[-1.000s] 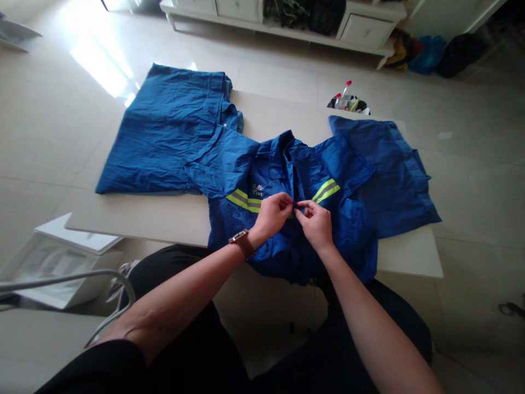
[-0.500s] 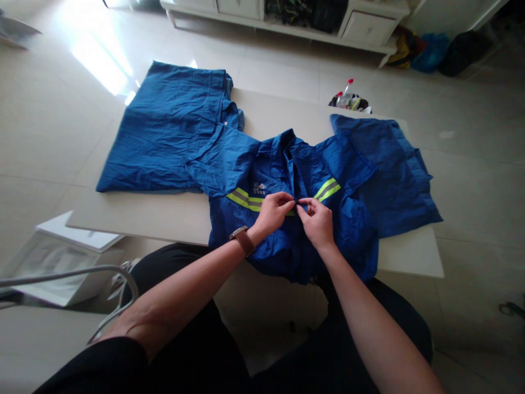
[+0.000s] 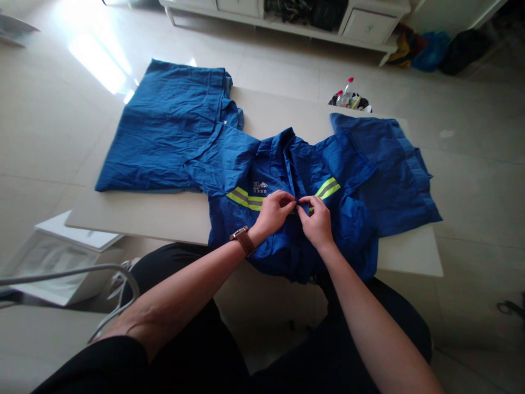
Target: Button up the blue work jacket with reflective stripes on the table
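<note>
A blue work shirt (image 3: 283, 219) with yellow reflective stripes lies on the white table (image 3: 164, 216), its hem hanging over the near edge. My left hand (image 3: 274, 212), with a brown watch on the wrist, pinches the shirt's front placket at chest height. My right hand (image 3: 316, 221) pinches the same seam from the other side, fingertips almost touching the left ones. Both hands are closed on the fabric. What lies between the fingertips is too small to make out.
A second blue garment (image 3: 168, 134) lies spread on the table's far left. Another folded blue piece (image 3: 394, 169) lies at the right. Bottles in a dark bag (image 3: 348, 101) stand on the floor behind. A white box (image 3: 61, 257) and a metal tube (image 3: 82, 273) are at my left.
Both hands have stayed on the shirt's front seam, shifting only slightly upward along it. The garments have not moved.
</note>
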`<state>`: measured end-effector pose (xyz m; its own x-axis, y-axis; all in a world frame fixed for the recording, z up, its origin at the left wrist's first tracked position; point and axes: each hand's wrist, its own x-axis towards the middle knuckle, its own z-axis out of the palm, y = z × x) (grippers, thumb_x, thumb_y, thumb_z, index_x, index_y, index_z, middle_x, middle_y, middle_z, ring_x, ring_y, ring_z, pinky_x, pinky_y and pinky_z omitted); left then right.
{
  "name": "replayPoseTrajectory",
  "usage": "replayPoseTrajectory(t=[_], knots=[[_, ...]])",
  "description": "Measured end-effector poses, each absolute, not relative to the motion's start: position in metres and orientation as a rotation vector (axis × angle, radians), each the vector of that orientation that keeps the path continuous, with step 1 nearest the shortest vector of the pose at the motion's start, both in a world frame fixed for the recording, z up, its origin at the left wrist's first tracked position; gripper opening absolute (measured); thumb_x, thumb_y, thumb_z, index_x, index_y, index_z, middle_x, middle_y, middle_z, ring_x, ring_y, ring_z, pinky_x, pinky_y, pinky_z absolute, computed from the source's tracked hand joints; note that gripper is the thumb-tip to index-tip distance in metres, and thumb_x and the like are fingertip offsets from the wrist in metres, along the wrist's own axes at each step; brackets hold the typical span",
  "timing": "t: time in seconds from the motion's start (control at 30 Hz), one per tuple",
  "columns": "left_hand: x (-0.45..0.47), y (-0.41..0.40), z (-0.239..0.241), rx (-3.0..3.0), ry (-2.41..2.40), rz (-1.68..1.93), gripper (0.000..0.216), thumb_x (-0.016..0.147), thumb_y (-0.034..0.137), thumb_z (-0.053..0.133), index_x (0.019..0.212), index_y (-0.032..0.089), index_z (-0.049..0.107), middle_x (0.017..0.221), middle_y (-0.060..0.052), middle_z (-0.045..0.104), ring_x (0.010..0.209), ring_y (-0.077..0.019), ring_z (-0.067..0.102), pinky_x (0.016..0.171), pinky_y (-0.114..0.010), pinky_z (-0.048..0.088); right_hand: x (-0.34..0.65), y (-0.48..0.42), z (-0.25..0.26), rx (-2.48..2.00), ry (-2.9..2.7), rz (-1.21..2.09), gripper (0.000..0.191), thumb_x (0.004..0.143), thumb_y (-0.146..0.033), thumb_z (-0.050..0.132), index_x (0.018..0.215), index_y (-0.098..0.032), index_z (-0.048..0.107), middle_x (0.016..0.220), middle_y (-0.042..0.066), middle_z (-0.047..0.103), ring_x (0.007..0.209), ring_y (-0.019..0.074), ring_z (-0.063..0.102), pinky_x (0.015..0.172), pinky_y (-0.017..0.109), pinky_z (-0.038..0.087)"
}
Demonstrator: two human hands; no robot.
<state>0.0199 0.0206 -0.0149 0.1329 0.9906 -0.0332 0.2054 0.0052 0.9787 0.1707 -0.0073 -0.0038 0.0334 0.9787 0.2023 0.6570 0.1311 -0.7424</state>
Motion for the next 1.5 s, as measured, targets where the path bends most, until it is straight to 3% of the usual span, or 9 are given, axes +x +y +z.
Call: replayPoseTrajectory(t=[0.43,0.53,0.67,0.8,1.03,1.5], knots=[[0.021,0.022,-0.013,1.247,1.31,0.943,0.01,0.085,0.02,0.064,0.078,0.015,0.069,0.073,-0.001,0.068,0.069,-0.0127,0.064,0.063,-0.021,0.047,0.167,-0.008,-0.009,-1.549,-1.711,0.51,0.01,0.089,-0.018,0.057,0.088,-0.02,0.067,0.09,0.007,0.068,0.088,0.0233,0.062,0.081,0.036,0.049],[0.014,0.028,-0.012,1.196,1.352,0.928,0.009,0.087,0.016,0.06,0.089,0.015,0.069,0.084,-0.002,0.068,0.067,-0.012,0.066,0.062,-0.022,0.049,0.169,-0.007,-0.009,-1.597,-1.655,0.511,0.012,0.086,-0.016,0.057,0.088,-0.019,0.069,0.088,0.007,0.068,0.08,0.0214,0.061,0.075,0.034,0.048],[0.007,0.031,-0.014,1.443,1.378,0.862,0.027,0.081,0.007,0.064,0.104,0.017,0.076,0.099,-0.004,0.064,0.065,-0.0089,0.058,0.068,-0.025,0.051,0.17,-0.006,-0.01,-1.625,-1.592,0.522,0.013,0.084,-0.016,0.058,0.087,-0.018,0.071,0.083,0.005,0.067,0.07,0.0185,0.055,0.068,0.032,0.046],[0.009,0.027,-0.018,1.664,1.357,0.856,0.027,0.083,0.012,0.07,0.108,0.019,0.08,0.1,-0.006,0.063,0.072,-0.0118,0.056,0.078,-0.03,0.054,0.17,-0.006,-0.011,-1.614,-1.574,0.531,0.011,0.084,-0.019,0.061,0.087,-0.017,0.072,0.082,0.004,0.066,0.067,0.0174,0.054,0.067,0.031,0.045],[0.011,0.025,-0.016,1.809,1.375,0.841,0.019,0.088,0.013,0.068,0.098,0.021,0.082,0.094,-0.005,0.071,0.075,-0.0147,0.062,0.076,-0.028,0.053,0.17,-0.007,-0.008,-1.614,-1.581,0.513,0.011,0.086,-0.023,0.063,0.087,-0.018,0.073,0.081,0.005,0.067,0.069,0.0184,0.056,0.066,0.032,0.045],[0.016,0.018,-0.005,1.628,1.424,0.853,0.023,0.09,0.017,0.066,0.102,0.02,0.084,0.091,-0.008,0.082,0.081,-0.0182,0.074,0.074,-0.025,0.054,0.17,-0.006,-0.006,-1.608,-1.622,0.546,0.014,0.088,-0.028,0.065,0.091,-0.019,0.076,0.079,0.003,0.064,0.066,0.0173,0.052,0.066,0.031,0.044]])
